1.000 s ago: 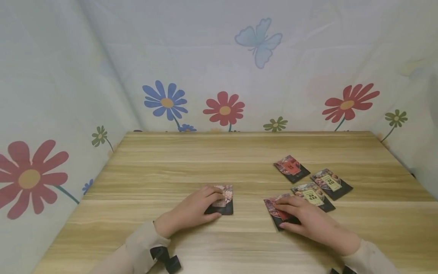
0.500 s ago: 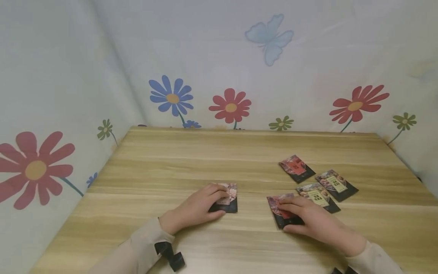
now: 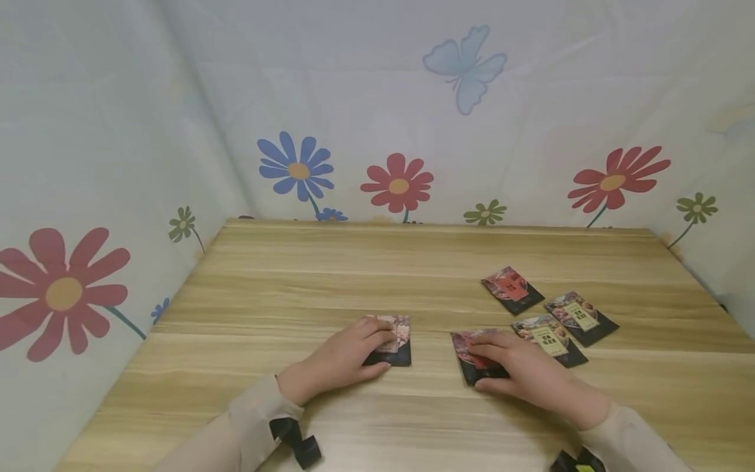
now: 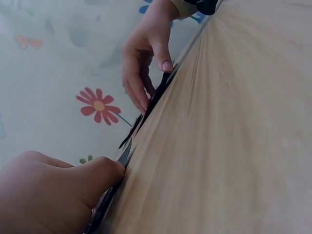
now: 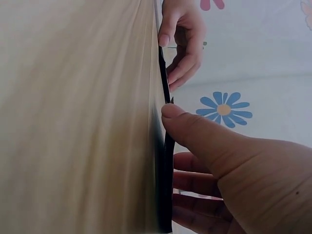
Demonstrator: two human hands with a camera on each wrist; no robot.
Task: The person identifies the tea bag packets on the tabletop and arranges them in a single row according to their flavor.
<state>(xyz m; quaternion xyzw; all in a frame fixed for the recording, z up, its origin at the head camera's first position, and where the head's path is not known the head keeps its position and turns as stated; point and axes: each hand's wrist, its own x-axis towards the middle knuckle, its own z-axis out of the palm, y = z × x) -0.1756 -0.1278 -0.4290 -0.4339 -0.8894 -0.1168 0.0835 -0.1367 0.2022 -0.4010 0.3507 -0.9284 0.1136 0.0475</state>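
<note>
In the head view, my left hand [image 3: 339, 357] rests on a dark packet with a pink label [image 3: 402, 337]. The fingers lie on its face, and the thumb is by its near edge. My right hand [image 3: 525, 370] holds a dark packet with a red label [image 3: 463, 351], fingers over the face and thumb at the near edge. Seen from the right wrist, the thumb [image 5: 187, 126] meets the edge of that packet [image 5: 166, 170], while the other fingers are on the far side. How far the packet is off the table, if at all, I cannot tell.
To the right lie two packets with yellow labels, a nearer one [image 3: 551, 341] and a farther one [image 3: 580, 319]. A red-labelled packet [image 3: 512, 290] lies behind. All are on a wood-grain table [image 3: 283, 275], with a flower-printed curtain [image 3: 342, 78] behind and at the sides.
My right hand has shifted a little left and away from me with the red-labelled packet. The left hand stays on its packet. The head view has shifted slightly.
</note>
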